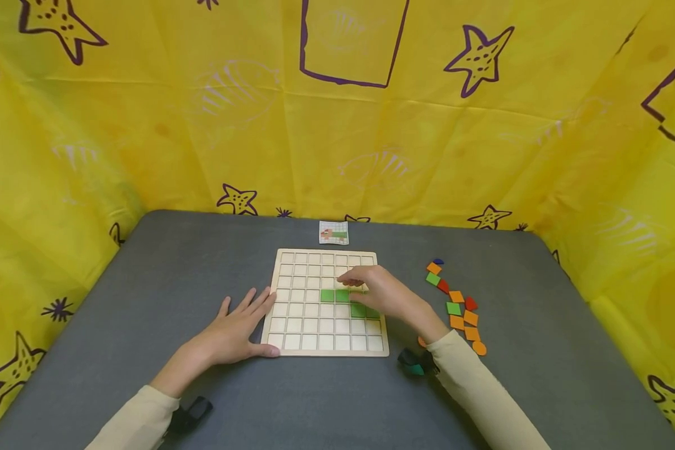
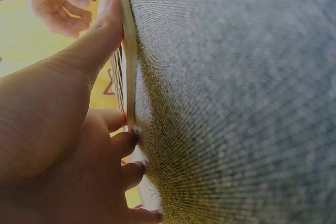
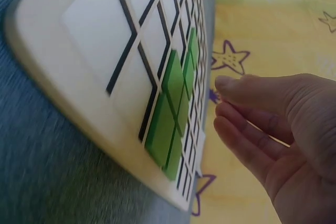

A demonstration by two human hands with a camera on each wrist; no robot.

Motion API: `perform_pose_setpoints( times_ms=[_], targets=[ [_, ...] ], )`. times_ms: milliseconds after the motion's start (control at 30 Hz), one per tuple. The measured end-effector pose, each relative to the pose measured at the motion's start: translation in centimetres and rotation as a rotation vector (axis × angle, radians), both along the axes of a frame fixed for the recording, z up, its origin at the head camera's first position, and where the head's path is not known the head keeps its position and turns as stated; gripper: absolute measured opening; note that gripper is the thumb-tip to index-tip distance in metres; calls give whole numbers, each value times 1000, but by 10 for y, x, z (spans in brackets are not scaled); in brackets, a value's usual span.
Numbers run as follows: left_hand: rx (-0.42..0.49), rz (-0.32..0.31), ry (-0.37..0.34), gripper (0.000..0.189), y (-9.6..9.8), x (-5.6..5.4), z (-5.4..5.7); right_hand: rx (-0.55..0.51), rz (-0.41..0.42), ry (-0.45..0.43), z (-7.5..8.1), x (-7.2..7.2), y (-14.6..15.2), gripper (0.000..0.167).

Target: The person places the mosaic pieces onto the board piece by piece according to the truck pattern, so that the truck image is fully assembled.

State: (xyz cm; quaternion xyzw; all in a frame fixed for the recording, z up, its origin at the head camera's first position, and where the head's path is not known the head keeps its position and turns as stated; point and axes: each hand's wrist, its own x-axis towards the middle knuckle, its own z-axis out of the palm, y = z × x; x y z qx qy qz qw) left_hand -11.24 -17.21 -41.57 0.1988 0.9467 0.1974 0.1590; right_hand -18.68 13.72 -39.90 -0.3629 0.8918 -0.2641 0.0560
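A wooden grid board [image 1: 301, 325] with pale square cells lies on the table. Several green square tiles [image 1: 327, 295] sit in its cells, toward the middle and right. My left hand [image 1: 229, 336] rests at the board's left side, thumb on the near corner and spread fingertips along the edge. Over the right half of the board hovers my right hand [image 1: 392, 299], partly covering tiles and cells. Its fingers [image 3: 247, 140] are loosely bent, and the right wrist view shows nothing between them and the thumb.
A small picture card [image 1: 334, 233] lies beyond the board's far edge. Right of the board are scattered loose pieces: orange squares [image 1: 456, 297], green ones [image 1: 453, 309], red ones [image 1: 470, 304] and a blue one [image 1: 439, 262]. A yellow patterned cloth [image 1: 326, 125] hangs around the grey table [image 1: 202, 250].
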Motion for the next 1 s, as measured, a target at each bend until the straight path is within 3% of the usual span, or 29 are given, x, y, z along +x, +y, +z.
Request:
perform_pose_setpoints(
  times_ms=[500, 1000],
  targets=[
    [2, -2, 4, 107, 0, 1, 0, -12, -60, -4, 3, 4, 33, 36],
    [7, -3, 11, 107, 1, 2, 3, -32, -108, 34, -4, 8, 65, 38]
  ],
)
